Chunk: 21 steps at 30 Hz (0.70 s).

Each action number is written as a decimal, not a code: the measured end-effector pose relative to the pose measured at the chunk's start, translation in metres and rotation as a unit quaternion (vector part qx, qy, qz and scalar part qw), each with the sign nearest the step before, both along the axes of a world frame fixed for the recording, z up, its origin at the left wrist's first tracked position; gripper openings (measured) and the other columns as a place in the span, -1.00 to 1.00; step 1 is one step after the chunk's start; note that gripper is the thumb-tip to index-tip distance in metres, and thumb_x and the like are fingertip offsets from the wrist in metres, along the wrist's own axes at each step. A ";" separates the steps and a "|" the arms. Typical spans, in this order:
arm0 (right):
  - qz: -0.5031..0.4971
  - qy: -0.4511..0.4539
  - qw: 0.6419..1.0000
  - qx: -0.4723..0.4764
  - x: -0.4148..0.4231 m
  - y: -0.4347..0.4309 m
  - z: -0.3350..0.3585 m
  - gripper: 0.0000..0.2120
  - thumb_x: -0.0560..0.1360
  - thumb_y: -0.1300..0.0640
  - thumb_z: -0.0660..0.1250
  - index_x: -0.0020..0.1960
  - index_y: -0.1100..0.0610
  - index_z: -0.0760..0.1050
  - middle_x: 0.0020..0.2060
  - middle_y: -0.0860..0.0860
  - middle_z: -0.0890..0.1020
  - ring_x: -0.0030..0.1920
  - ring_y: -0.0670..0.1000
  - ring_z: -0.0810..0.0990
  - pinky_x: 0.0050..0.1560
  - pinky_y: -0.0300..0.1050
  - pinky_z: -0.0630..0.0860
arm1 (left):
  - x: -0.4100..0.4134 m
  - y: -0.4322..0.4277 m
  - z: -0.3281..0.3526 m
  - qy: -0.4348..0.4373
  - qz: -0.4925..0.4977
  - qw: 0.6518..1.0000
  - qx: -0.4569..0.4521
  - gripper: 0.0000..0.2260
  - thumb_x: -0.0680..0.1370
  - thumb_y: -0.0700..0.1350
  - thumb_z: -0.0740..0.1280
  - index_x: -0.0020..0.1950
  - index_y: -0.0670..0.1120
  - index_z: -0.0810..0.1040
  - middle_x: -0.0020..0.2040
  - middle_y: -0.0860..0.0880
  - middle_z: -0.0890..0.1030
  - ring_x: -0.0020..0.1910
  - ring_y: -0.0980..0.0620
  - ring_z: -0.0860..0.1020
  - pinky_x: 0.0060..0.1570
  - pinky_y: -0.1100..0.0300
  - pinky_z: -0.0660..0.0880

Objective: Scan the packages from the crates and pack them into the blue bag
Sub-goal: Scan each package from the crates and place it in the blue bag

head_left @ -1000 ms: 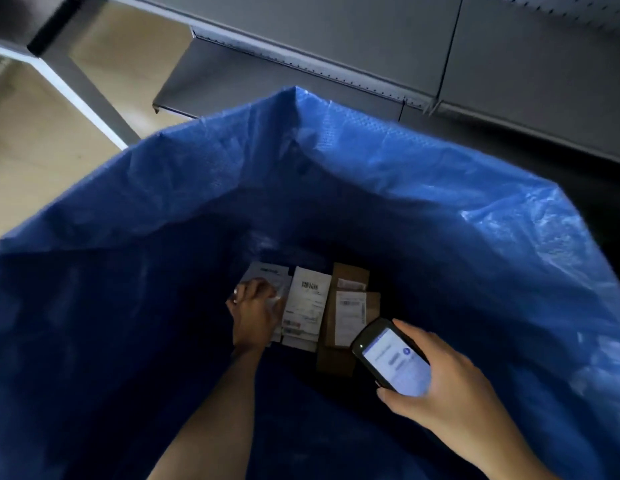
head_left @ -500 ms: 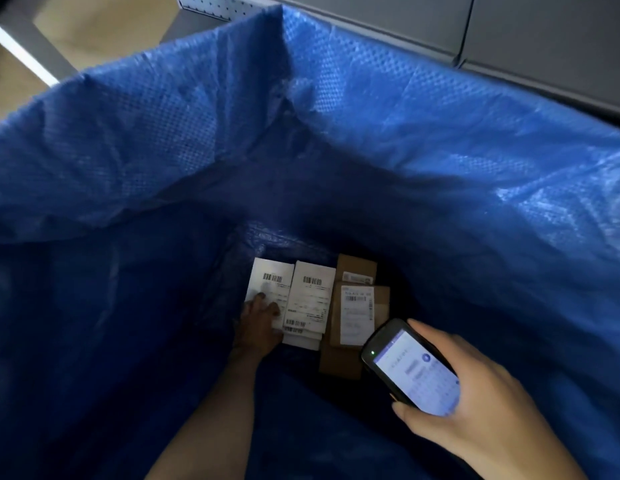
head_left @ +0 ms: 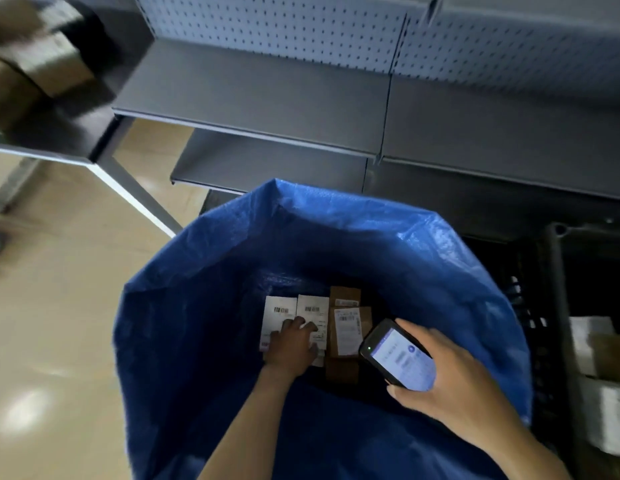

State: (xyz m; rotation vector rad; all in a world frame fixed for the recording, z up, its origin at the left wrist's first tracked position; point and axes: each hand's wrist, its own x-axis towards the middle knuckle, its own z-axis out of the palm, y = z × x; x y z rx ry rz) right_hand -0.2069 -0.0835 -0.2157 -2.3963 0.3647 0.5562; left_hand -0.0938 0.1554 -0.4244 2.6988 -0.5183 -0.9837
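Gripping scanner (head_left: 400, 358), R hand (head_left: 450, 386) | L hand (head_left: 293, 344) flat on pkgs (head_left: 279, 311) | tan floor (head_left: 59, 306), shelves (head_left: 253, 95)

Left hand (head_left: 292, 342): shifted rightward from the lower left corner of the first white-labelled package (head_left: 275, 313); came to lie across the lower parts of that package and the second white-labelled package (head_left: 313, 308), fingers spread.
View: drew back and upward from the blue bag (head_left: 197, 306); grey shelves (head_left: 253, 95), tan floor (head_left: 59, 306) and black crate (head_left: 558, 306) at right came into frame.
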 end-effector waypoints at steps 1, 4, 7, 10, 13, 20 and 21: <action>-0.004 -0.003 1.000 0.002 -0.006 -0.003 0.008 -0.09 0.21 -0.39 0.45 0.49 -0.41 0.15 0.14 -0.32 0.49 0.15 -0.19 0.55 0.09 -0.05 0.57 | -0.004 -0.006 0.019 -0.007 -0.007 1.000 -0.005 -0.62 0.64 0.03 0.27 0.47 0.08 0.41 0.45 0.01 0.39 0.40 -0.04 0.35 0.24 -0.07 0.45; -0.011 -0.025 1.000 0.004 -0.026 -0.013 0.035 -0.08 0.23 -0.37 0.48 0.51 -0.39 0.17 0.18 -0.33 0.49 0.21 -0.21 0.53 0.17 -0.07 0.54 | -0.019 -0.020 0.073 -0.034 -0.033 0.999 -0.018 -0.63 0.65 0.03 0.26 0.46 0.08 0.41 0.45 0.02 0.39 0.41 -0.05 0.34 0.27 -0.12 0.43; -0.032 -0.042 0.999 -0.013 -0.051 -0.024 0.062 -0.09 0.27 -0.31 0.53 0.53 -0.36 0.18 0.25 -0.31 0.49 0.24 -0.18 0.53 0.21 -0.10 0.52 | -0.034 -0.034 0.115 -0.074 -0.055 0.995 -0.037 -0.62 0.64 0.02 0.27 0.46 0.09 0.40 0.45 0.04 0.39 0.42 -0.04 0.33 0.32 -0.11 0.42; -0.085 -0.078 0.992 -0.047 -0.080 -0.039 0.078 -0.11 0.24 -0.31 0.52 0.51 -0.31 0.25 0.21 -0.31 0.52 0.20 -0.14 0.56 0.16 -0.09 0.53 | -0.047 -0.052 0.150 -0.108 -0.083 0.989 -0.053 -0.62 0.64 0.03 0.26 0.47 0.08 0.40 0.44 0.05 0.38 0.43 -0.02 0.33 0.34 -0.08 0.39; -0.158 -0.099 0.981 -0.049 -0.113 -0.057 0.087 -0.13 0.24 -0.23 0.57 0.49 -0.27 0.33 0.23 -0.27 0.57 0.20 -0.09 0.59 0.14 -0.08 0.55 | -0.058 -0.070 0.177 -0.134 -0.117 0.981 -0.080 -0.61 0.63 0.02 0.27 0.47 0.06 0.41 0.41 0.06 0.39 0.41 -0.03 0.35 0.31 -0.02 0.41; -0.249 -0.124 0.959 -0.047 -0.190 -0.125 0.102 -0.19 0.36 -0.17 0.59 0.52 -0.06 0.37 0.33 -0.11 0.58 0.31 0.01 0.56 0.26 -0.06 0.55 | -0.095 -0.132 0.227 -0.201 -0.177 0.951 -0.157 -0.69 0.63 0.05 0.27 0.37 0.11 0.50 0.38 0.11 0.42 0.36 0.00 0.38 0.27 -0.08 0.42; -0.259 -0.121 0.957 -0.046 -0.199 -0.136 0.104 -0.20 0.38 -0.14 0.58 0.54 -0.05 0.35 0.34 -0.10 0.57 0.32 0.01 0.55 0.26 -0.08 0.52 | -0.101 -0.144 0.230 -0.210 -0.184 0.946 -0.168 -0.70 0.62 0.06 0.26 0.36 0.11 0.51 0.37 0.11 0.43 0.35 0.00 0.40 0.25 -0.06 0.44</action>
